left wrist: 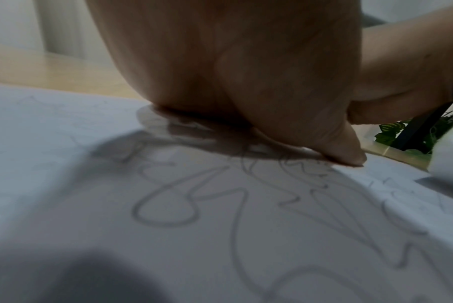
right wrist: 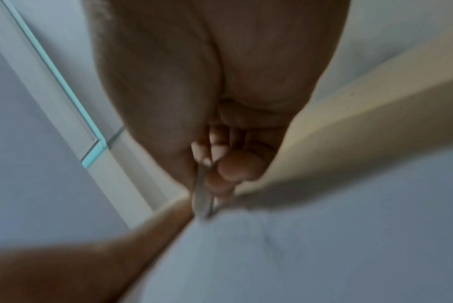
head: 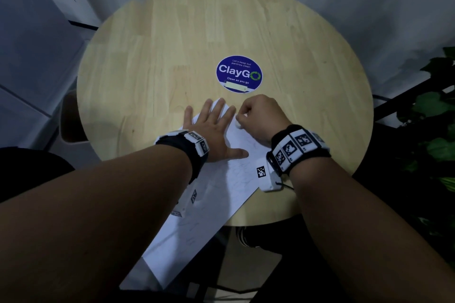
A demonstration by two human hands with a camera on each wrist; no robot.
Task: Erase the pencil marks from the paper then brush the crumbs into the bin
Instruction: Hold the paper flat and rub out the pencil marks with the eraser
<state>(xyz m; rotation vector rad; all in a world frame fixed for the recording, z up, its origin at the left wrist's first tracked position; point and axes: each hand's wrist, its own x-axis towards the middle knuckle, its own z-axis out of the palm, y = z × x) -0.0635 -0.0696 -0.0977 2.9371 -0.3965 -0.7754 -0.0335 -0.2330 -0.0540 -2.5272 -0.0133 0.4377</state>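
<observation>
A white sheet of paper [head: 221, 194] with grey pencil scribbles [left wrist: 233, 205] lies diagonally on the round wooden table [head: 172, 44], its near end hanging over the front edge. My left hand [head: 211, 123] lies flat on the paper's far part, fingers spread, thumb [left wrist: 349, 151] pressing the sheet. My right hand [head: 258, 115] is curled just to its right and pinches a small white eraser [head: 238, 123] against the paper near the far corner. In the right wrist view the eraser [right wrist: 201, 196] shows as a pale sliver between fingertips. No bin is in view.
A blue round ClayGo sticker [head: 239, 74] sits mid-table beyond the hands. Green plant leaves [head: 433, 110] stand off the table's right side. A chair seat [head: 71, 115] shows at the left edge. A shoe [head: 246, 236] is visible under the table.
</observation>
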